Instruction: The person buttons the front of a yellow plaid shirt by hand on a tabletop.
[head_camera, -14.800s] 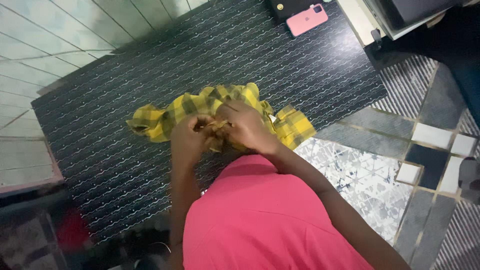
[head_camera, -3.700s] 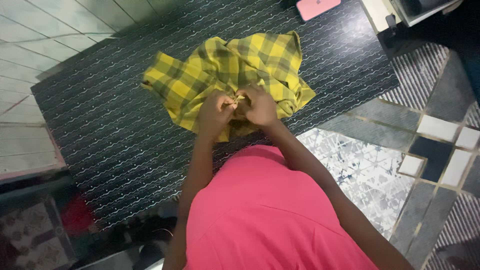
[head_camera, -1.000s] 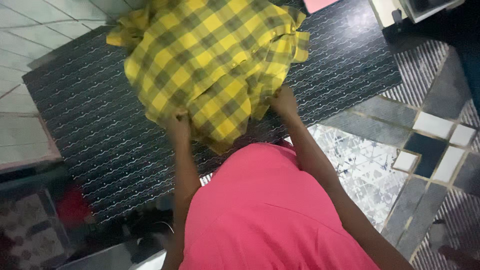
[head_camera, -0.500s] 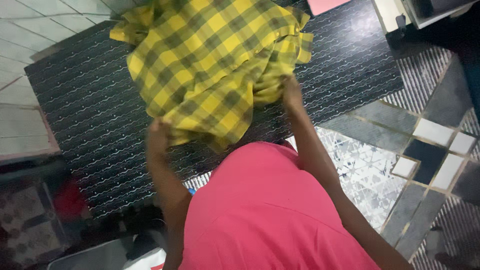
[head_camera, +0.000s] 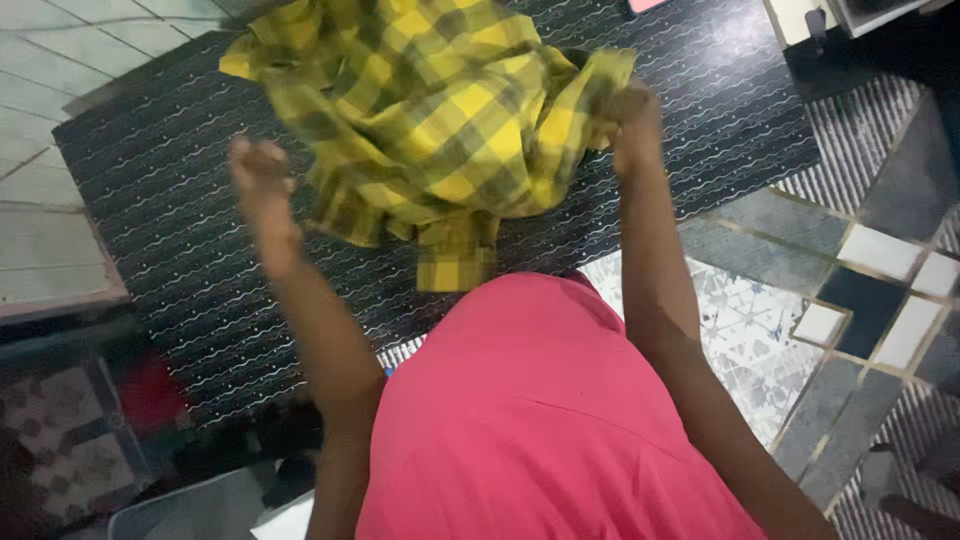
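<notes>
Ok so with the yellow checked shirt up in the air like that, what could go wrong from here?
The right hand alone seems to grip the yellow checked shirt; the left hand looks apart from the cloth, so the shirt may sag and land bunched on the dark patterned table. Its hanging lower edge could also fold under itself. The picture is blurred, so the left hand's grip is uncertain.

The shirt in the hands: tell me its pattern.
The shirt is a yellow and dark green plaid check, seen best in the head view.
</notes>
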